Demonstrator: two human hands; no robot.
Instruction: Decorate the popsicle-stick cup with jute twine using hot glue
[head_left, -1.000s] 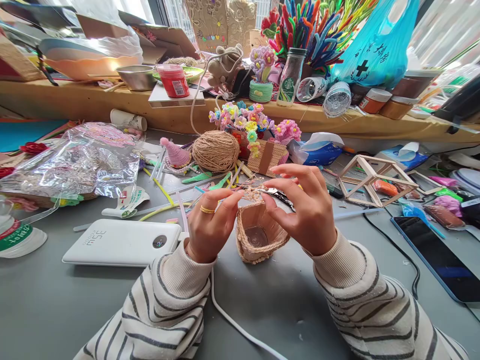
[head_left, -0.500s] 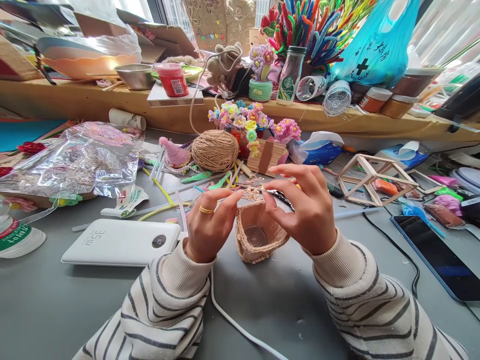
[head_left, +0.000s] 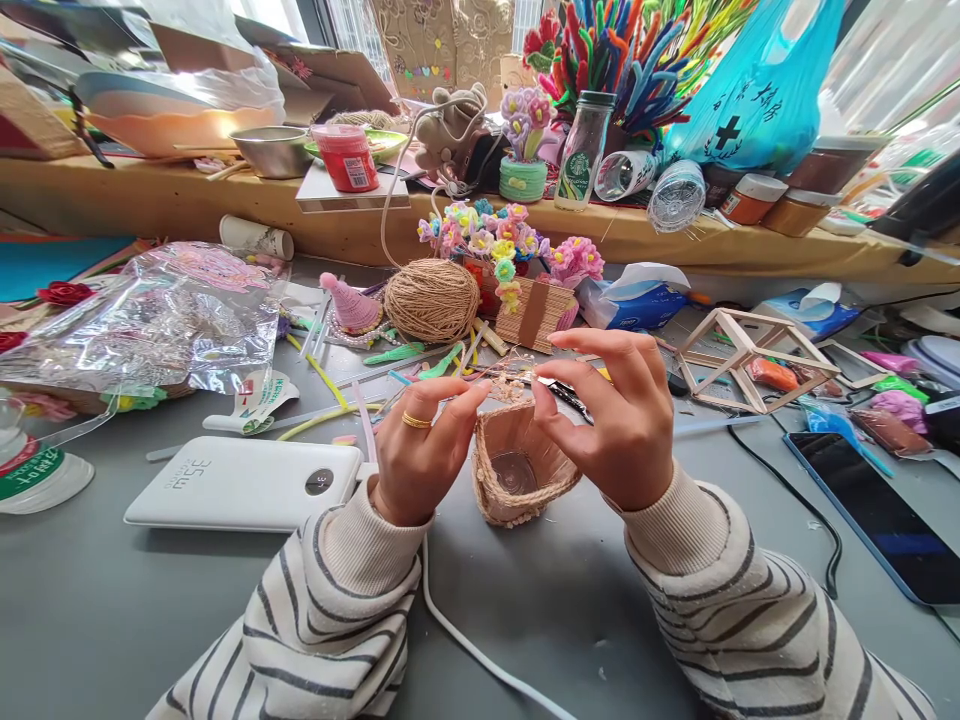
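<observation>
Left hand: my left hand (head_left: 420, 450) was raised just above the worktop (head_left: 112, 600), thumb and forefinger pinched on the left end of a small frayed bit of twine (head_left: 508, 384); a gold ring (head_left: 415, 421) sat on one finger.
Right hand: my right hand (head_left: 619, 420) pinched the right end of the same twine, its other fingers spread and arched above it.
Twine: it was held between both hands, directly over the far rim of the cup.
Cup: a small twine-wrapped cup (head_left: 519, 468) stood upright on the worktop between my wrists, open side up, its clear bottom showing; I could not tell whether the twine touched its rim.
Ball of twine: a round ball of twine (head_left: 431, 300) lay farther away, a little left of the cup.
Basket: a woven basket with small coloured flowers (head_left: 534, 312) stood just right of the ball.
Power bank: a white power bank (head_left: 244, 484) lay flat to the left of my left hand, near it.
Cable: a white cable (head_left: 480, 650) ran along the worktop between my striped sleeves.
Tablet: a dark tablet (head_left: 877, 515) lay at the right, well apart from the cup.
Frame: a frame of wooden sticks (head_left: 742, 355) stood to the far right of my right hand.
</observation>
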